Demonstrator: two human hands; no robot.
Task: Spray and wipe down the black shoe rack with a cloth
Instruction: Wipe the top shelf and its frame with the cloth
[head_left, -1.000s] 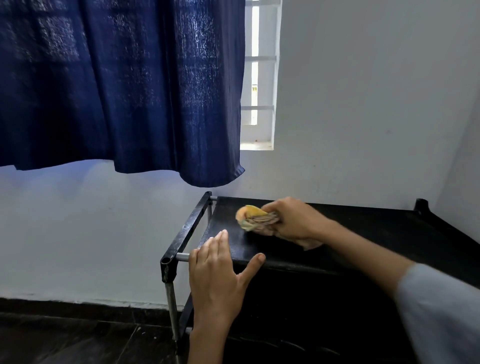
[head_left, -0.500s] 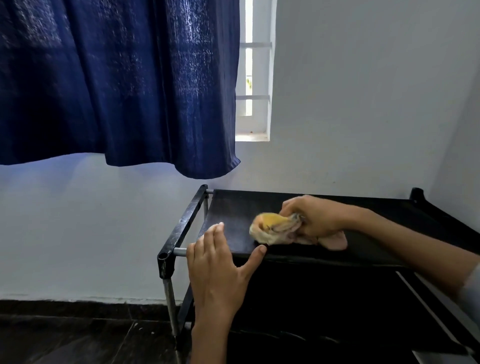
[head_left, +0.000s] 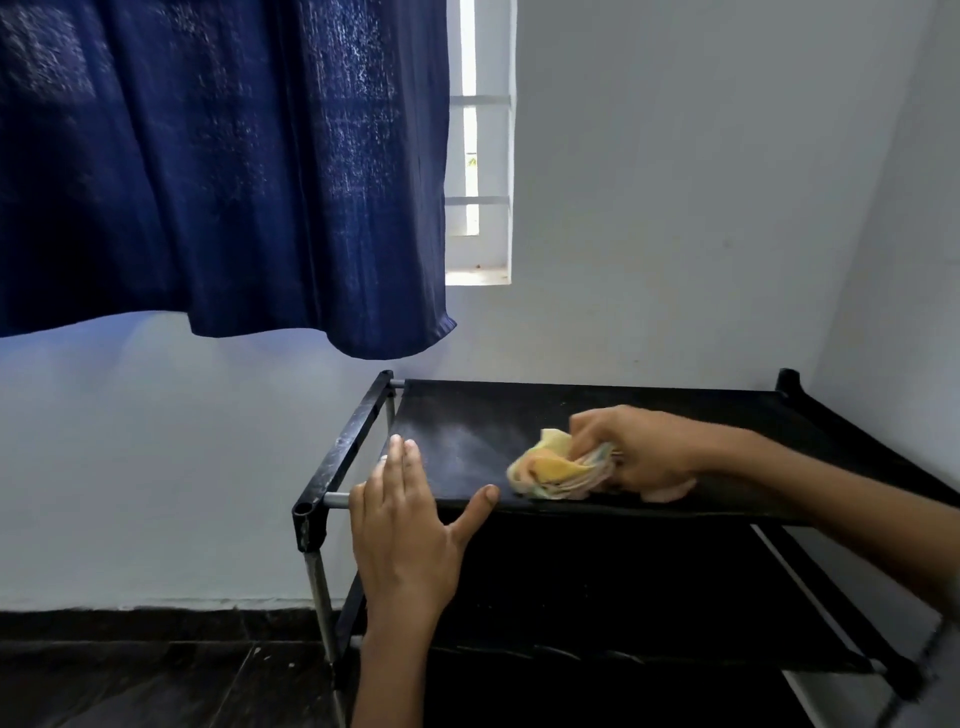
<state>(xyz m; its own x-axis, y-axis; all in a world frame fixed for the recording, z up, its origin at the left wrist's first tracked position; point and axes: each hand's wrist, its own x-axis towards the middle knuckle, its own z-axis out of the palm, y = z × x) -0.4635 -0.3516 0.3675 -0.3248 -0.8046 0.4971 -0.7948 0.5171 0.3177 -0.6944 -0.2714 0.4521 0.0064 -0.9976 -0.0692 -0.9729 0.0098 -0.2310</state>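
— Two hands listed. State of each?

— Left hand (head_left: 402, 530): flat, fingers straight and together, thumb spread wide, resting on the front left edge of the top shelf (head_left: 519, 415). Grip wide, holding nothing. Right hand (head_left: 636, 454): fingers curled round a bunched cloth (head_left: 556, 470), pressing it onto that same shelf.

— Cloth, details?

— Yellow, with pale multicoloured layers, crumpled. Position: near the front edge of the top shelf, right of the left thumb, not touching it.

— Shoe rack (head_left: 332, 488)?

— Black frame and black fabric shelves, grey metal rods at the corners. A faint pale film shows on the top shelf, left of the cloth. One lower shelf (head_left: 623, 597) visible beneath. Stands against a white wall (head_left: 675, 208) on a dark floor (head_left: 130, 675).

— Other items?

— One dark blue curtain (head_left: 223, 166), hanging upper left; one window (head_left: 480, 156), partly uncovered beside it.
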